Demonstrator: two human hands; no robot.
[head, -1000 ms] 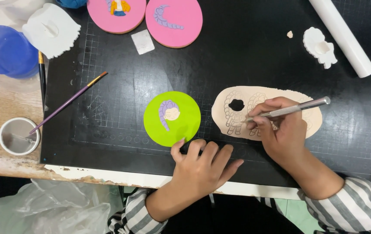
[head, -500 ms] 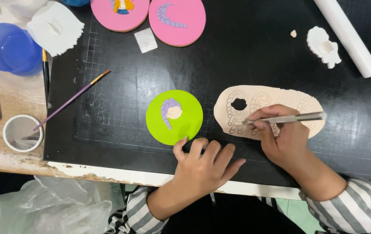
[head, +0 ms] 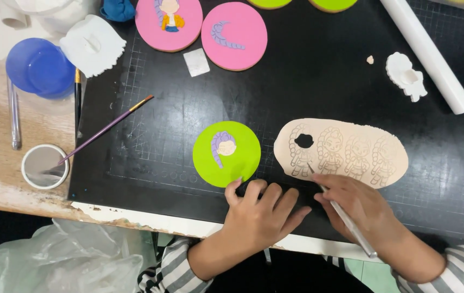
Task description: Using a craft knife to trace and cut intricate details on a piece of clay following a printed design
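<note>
I am resting my left hand palm down on the black cutting mat, fingers loosely spread and holding nothing; my fingertips are touching the lower edge of the green disc, which is lying flat near the front of the mat and carrying a small purple-haired face. My left forearm, in a striped sleeve, is coming up from the bottom edge at a slant.

My right hand is curling around a thin silver modelling tool, gripping it like a pen. The handle is slanting back toward my wrist while its tip is touching the rolled-out beige sheet on the left-most of the embossed doll figures, just below a head-shaped hole cut in the sheet. That sheet is lying flat to the right of the green disc, close by but apart from it.

Farther back, two pink discs are sitting near the mat's far edge, with a white roller and a white cutter at the upper right. A purple paintbrush is leaning into a small white cup on the wooden table at the left.
</note>
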